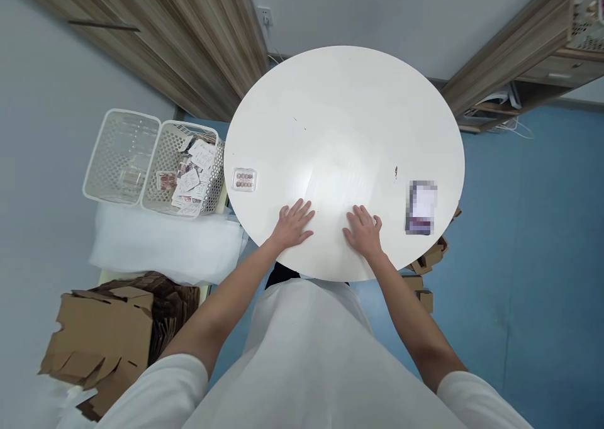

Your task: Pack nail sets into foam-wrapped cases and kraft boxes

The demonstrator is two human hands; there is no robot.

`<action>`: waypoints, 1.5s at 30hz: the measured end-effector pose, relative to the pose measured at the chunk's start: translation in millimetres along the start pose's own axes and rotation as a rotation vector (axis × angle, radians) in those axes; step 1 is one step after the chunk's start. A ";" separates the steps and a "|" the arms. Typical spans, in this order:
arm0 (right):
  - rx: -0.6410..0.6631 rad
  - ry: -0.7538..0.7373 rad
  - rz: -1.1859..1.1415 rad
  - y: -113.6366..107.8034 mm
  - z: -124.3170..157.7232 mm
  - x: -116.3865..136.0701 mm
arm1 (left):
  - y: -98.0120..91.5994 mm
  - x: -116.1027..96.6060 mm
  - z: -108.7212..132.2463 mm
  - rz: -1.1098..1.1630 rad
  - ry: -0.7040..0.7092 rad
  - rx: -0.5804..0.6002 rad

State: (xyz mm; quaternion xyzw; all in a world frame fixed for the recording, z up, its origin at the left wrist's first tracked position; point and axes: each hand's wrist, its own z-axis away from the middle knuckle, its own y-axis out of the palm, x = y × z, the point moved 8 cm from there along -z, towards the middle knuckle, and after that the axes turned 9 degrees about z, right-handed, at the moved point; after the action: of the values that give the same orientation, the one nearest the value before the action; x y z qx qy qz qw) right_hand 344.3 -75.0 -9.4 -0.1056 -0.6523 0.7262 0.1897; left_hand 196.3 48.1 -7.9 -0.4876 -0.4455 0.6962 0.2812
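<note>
My left hand (292,225) lies palm down near the front edge of a round white table (349,108), its fingers spread and holding nothing. To its right, my right hand (364,231) rests on the same tabletop, also with fingers apart and nothing in it. Left of my left hand, a small clear plastic case (244,180) with several round brownish-pink items sits by the table's left edge. Right of my right hand lies a blurred rectangular thing (421,207), white and purple, whose kind I cannot make out.
At the left, one white basket (182,127) holds cards and packets; another (97,158) holds clear cases. White sheeting (165,243) and flattened cardboard boxes (104,328) lie nearer. More cardboard (427,256) stands beyond the table's right edge. Wooden cabinets (189,33) stand behind.
</note>
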 end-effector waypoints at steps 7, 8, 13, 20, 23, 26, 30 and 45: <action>-0.028 -0.034 -0.058 -3.9 -0.3 5.1 | 10.1 -3.5 15.7 0.008 -0.053 -0.026; -0.055 -0.012 -0.083 -7.9 -2.8 9.3 | 8.1 -0.5 18.5 0.023 -0.063 -0.039; -0.059 -0.001 -0.354 -17.5 -42.2 85.2 | -28.1 74.5 48.6 0.172 -0.425 -0.326; 0.223 0.159 -1.103 20.6 -124.8 212.8 | -69.1 203.6 69.8 0.588 -0.719 -0.622; 0.278 0.226 -1.192 29.1 -136.9 236.2 | -71.6 220.0 63.2 0.687 -0.734 -0.578; 0.260 0.240 -1.177 28.3 -133.6 238.0 | -67.9 211.8 59.7 0.752 -0.704 -0.530; 0.114 0.232 -1.052 18.6 -100.1 200.7 | -55.9 167.3 55.3 0.816 -0.581 -0.501; -0.033 0.346 -0.689 14.1 29.6 24.0 | 18.5 -24.6 -12.2 0.731 -0.172 -0.143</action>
State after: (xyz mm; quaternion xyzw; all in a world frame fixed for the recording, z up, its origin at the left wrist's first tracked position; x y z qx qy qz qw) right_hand 308.8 -93.0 -17.4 -0.0043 -0.6193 0.5808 0.5283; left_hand 217.4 23.8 -15.4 -0.5723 -0.3118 0.7562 -0.0587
